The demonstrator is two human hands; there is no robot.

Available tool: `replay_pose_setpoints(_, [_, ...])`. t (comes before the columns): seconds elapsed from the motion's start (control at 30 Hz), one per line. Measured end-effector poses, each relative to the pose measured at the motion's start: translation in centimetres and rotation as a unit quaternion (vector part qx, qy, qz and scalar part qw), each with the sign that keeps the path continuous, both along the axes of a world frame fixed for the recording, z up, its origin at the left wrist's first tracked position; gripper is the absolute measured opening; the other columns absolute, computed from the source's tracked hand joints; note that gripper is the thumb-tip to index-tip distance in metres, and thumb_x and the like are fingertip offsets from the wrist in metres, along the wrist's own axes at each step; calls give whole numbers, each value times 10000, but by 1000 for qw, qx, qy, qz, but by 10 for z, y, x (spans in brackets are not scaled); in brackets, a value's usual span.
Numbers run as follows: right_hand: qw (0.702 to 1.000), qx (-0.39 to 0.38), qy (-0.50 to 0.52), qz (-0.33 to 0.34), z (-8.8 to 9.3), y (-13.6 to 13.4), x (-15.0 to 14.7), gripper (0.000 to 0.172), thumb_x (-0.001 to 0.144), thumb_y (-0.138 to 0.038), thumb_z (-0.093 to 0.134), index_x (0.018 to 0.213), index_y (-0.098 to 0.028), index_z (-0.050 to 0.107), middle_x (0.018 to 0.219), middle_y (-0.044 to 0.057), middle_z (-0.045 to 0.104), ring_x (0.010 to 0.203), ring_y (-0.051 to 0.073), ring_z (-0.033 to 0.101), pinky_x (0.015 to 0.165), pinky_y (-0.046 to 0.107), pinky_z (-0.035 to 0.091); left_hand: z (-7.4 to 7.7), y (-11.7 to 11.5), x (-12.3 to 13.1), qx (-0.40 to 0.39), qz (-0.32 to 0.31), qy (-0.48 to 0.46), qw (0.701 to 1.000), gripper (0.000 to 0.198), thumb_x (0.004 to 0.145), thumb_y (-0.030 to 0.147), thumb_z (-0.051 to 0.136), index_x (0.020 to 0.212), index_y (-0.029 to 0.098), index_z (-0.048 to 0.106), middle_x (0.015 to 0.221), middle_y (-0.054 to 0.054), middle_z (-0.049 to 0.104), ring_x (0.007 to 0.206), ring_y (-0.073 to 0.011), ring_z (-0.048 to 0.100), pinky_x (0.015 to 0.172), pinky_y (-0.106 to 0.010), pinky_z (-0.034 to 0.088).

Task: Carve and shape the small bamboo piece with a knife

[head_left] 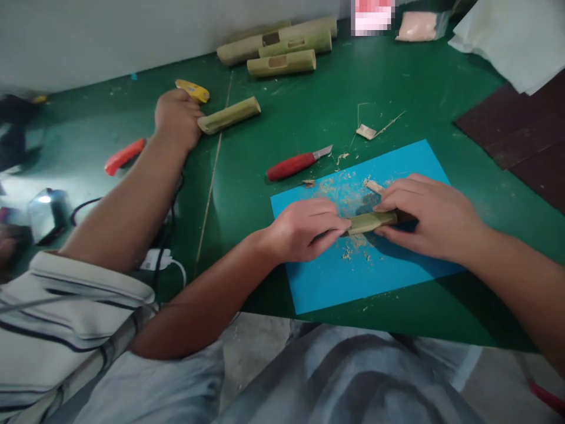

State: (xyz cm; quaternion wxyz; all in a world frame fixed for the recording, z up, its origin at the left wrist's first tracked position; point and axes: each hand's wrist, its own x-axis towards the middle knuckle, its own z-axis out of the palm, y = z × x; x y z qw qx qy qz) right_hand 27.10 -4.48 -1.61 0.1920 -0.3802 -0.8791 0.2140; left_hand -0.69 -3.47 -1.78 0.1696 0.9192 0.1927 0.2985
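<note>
A short length of green bamboo [371, 222] lies level between my hands, just over a blue sheet [304, 288]. My left hand [306, 229] is closed, its thumb and fingers pinching the bamboo's left end. Around the right end my right hand [435, 215] is closed, fingers above and thumb below. Something dark shows inside that grip, too shaded to name. By the right fingertips rests a small pale strip [374, 186]. Fine shavings [338, 188] are scattered on the sheet. Beyond its far left edge lies a red-handled carving knife [298, 165], blade pointing right.
At left a co-worker's hand [179, 115] touches a bamboo tube [232, 115] beside a yellow cutter [193, 90]. A red-handled tool [125, 156] lies near that forearm. Several notched bamboo tubes [282, 62] sit by the wall. Dark brown sheets [516, 135] lie at right.
</note>
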Motion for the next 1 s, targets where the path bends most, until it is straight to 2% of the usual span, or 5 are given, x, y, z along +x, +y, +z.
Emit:
replay_pose_setpoints(0.4, [1000, 8, 2, 14, -3, 1, 1, 191, 947, -424, 640, 1016, -255, 699, 1036, 102, 748, 964, 314, 666, 816, 467, 477, -2, -1, 5, 22, 7, -3, 1000, 122, 1031, 181, 590, 1028, 168, 710, 795, -42, 711, 706, -144, 653, 649, -254, 516])
replay_pose_setpoints(0.53, [1000, 8, -5, 2, -3, 1, 1, 181, 936, -432, 661, 1016, -273, 693, 1021, 94, 749, 949, 312, 664, 802, 462, 479, -2, 0, 5, 22, -18, -4, 1000, 159, 1054, 197, 551, 1036, 166, 706, 822, -53, 720, 747, -153, 674, 692, -268, 539])
replay_pose_setpoints(0.67, [1000, 8, -7, 12, -3, 2, 2, 186, 947, -437, 650, 1022, -271, 686, 1043, 97, 753, 991, 324, 670, 803, 466, 490, 0, -1, 2, 9, -2, 10, 1000, 150, 1049, 191, 565, 1035, 167, 713, 805, -47, 717, 728, -152, 668, 667, -263, 525])
replay_pose_setpoints(0.83, [1000, 8, -18, 0, -2, 1, 2, 165, 947, -440, 656, 1025, -298, 687, 1018, 89, 744, 955, 319, 664, 776, 464, 488, -1, 3, 8, 5, 0, 36, 999, 246, 1086, 251, 499, 993, 183, 717, 811, -58, 717, 761, -166, 674, 704, -285, 536])
replay_pose_setpoints(1.0, [1000, 4, -13, 6, -1, 1, 2, 186, 944, -432, 659, 1040, -276, 693, 1068, 94, 757, 995, 324, 677, 815, 477, 501, 3, 1, 3, 1, -12, 13, 1000, 153, 1050, 186, 566, 1023, 162, 715, 820, -56, 726, 746, -161, 674, 689, -278, 526])
